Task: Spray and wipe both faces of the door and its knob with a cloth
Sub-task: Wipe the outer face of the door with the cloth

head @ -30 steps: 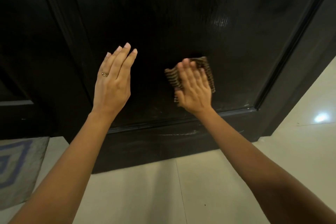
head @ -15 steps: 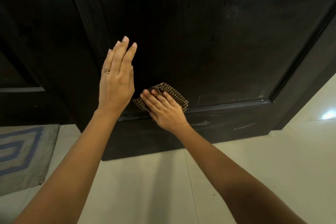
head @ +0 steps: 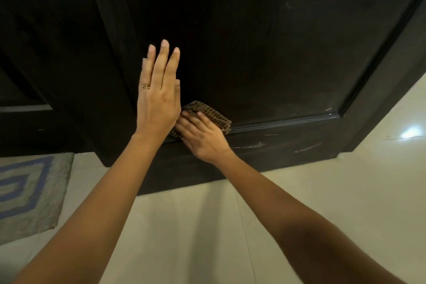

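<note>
A patterned floor mat (head: 27,193) lies at the far left on the pale tiled floor (head: 322,191), beside the foot of the dark wooden door (head: 265,41). The left hand (head: 159,101) is flat against the door near the left edge of its sunken panel. Its fingers are straight, close together and pointing up, it holds nothing, and a ring (head: 146,86) shows on one finger.

Just to its right and lower, the right hand (head: 202,138) presses a brown checked cloth (head: 212,115) onto the door, fingers laid fairly straight over it rather than curled round it. The left hand hides the right fingertips nearest it, so whether the two hands touch cannot be told.

The cloth sits in the lower left corner of the panel, against the horizontal moulding (head: 288,121). That moulding's long axis runs away to the right, rising slightly in this view toward the panel's right corner. The stretch left to wipe lies rightward from both hands, and the right hand is the nearer. A sweep along the moulding looks like the natural next stroke.

Pale scuff marks (head: 249,146) show on the bottom rail below it. No container, spray bottle or knob is in view.
</note>
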